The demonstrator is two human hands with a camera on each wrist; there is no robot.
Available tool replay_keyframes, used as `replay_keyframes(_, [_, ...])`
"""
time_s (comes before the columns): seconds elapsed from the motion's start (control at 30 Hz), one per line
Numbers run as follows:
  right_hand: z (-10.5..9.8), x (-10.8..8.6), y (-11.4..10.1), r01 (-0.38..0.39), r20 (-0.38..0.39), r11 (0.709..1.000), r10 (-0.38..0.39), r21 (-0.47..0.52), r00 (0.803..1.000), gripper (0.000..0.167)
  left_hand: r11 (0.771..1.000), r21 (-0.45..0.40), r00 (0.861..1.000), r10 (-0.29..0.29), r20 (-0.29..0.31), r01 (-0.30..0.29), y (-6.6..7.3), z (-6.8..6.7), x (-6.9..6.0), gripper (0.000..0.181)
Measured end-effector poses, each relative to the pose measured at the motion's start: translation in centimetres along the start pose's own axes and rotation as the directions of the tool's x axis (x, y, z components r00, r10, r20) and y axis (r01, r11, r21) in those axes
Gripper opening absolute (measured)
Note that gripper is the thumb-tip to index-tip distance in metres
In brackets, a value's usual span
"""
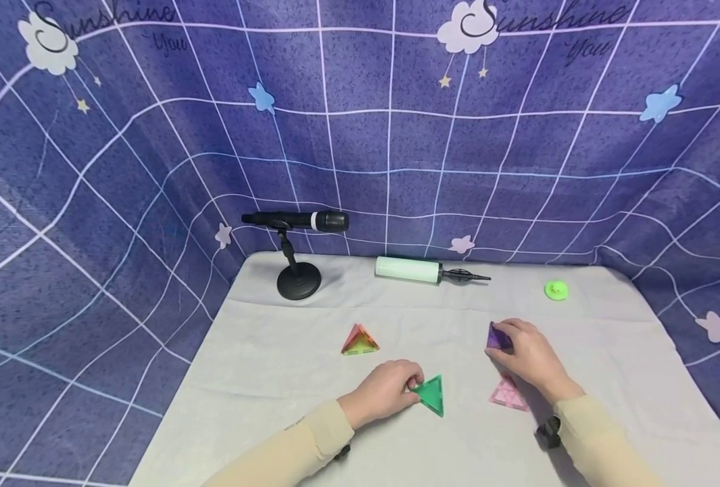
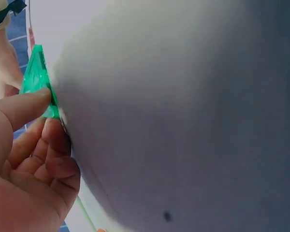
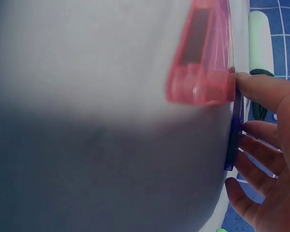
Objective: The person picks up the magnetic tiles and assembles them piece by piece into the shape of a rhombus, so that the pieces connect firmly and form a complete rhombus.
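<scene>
My left hand (image 1: 387, 391) pinches a green see-through triangular tile (image 1: 433, 396) by one corner. In the left wrist view the thumb lies on top of that green tile (image 2: 36, 75), with fingers curled below. Farther right, my right hand (image 1: 531, 355) holds a purple triangular tile (image 1: 496, 336) at the tabletop, thumb at one side and fingers at the other. The hand partly covers it. A pink triangular tile (image 1: 508, 396) lies beneath the right wrist; in the right wrist view this pink tile (image 3: 198, 84) looms close to the camera.
A small red, orange and yellow tile pyramid (image 1: 360, 341) stands left of centre. Along the back are a black microphone on a stand (image 1: 299, 281), a pale green hand pump (image 1: 408, 269) and a bright green round piece (image 1: 556, 291). A blue grid curtain (image 1: 360, 135) hangs behind.
</scene>
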State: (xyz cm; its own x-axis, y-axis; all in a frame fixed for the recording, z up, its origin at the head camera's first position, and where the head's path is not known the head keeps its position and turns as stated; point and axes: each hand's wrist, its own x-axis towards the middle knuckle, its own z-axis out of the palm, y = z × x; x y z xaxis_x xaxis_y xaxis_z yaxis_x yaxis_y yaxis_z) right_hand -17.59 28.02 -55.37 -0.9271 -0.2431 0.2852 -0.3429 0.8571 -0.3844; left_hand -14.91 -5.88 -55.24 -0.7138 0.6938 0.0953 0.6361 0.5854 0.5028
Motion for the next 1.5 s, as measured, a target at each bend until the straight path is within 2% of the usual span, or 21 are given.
replay_keyframes(0.07, [0.2, 0.1, -0.2, 0.004, 0.004, 1.000, -0.004, 0.003, 1.000, 0.061, 1.000, 0.003, 1.000, 0.014, 0.001, -0.014, -0.1, -0.2, 0.0, 0.017])
replay_keyframes(0.2, [0.6, 0.3, -0.7, 0.014, 0.010, 1.000, -0.014, 0.004, 1.000, 0.062, 1.000, -0.005, 1.000, 0.000, -0.007, 0.000, -0.4, -0.4, -0.1, 0.014])
replay_keyframes(0.4, [1.3, 0.7, -1.7, 0.054, 0.000, 0.998, -0.054, 0.012, 0.999, 0.063, 0.999, 0.002, 0.998, -0.033, -0.062, 0.033, -0.9, -0.7, 0.1, 0.020])
replay_keyframes(0.6, [2.2, 1.2, -2.9, 0.100, -0.014, 0.995, -0.099, 0.026, 0.995, 0.065, 0.997, 0.001, 0.989, -0.073, -0.129, 0.074, -1.5, -0.9, 0.3, 0.021])
replay_keyframes(0.73, [2.7, 1.7, -3.8, 0.131, -0.013, 0.991, -0.131, 0.039, 0.991, 0.065, 0.995, 0.013, 0.984, -0.097, -0.150, 0.100, -2.0, -0.9, 0.4, 0.020])
replay_keyframes(0.93, [3.3, 2.2, -5.4, 0.164, -0.004, 0.985, -0.164, 0.047, 0.986, 0.064, 0.987, 0.111, 0.985, -0.100, -0.144, 0.116, -1.9, -1.1, 0.7, 0.022])
replay_keyframes(1.17, [4.0, 2.5, -7.2, 0.190, 0.024, 0.980, -0.191, 0.058, 0.981, 0.066, 0.966, 0.222, 0.984, -0.098, -0.147, 0.130, -1.0, -1.6, 1.2, 0.028])
replay_keyframes(1.37, [4.5, 2.6, -8.5, 0.216, 0.046, 0.974, -0.220, 0.071, 0.974, 0.067, 0.941, 0.278, 0.978, -0.158, -0.134, 0.191, -1.0, -1.6, 2.1, 0.040])
replay_keyframes(1.5, [4.8, 2.7, -9.2, 0.235, 0.047, 0.968, -0.240, 0.093, 0.970, 0.067, 0.938, 0.278, 0.976, -0.179, -0.123, 0.207, -0.8, -1.8, 2.5, 0.043])
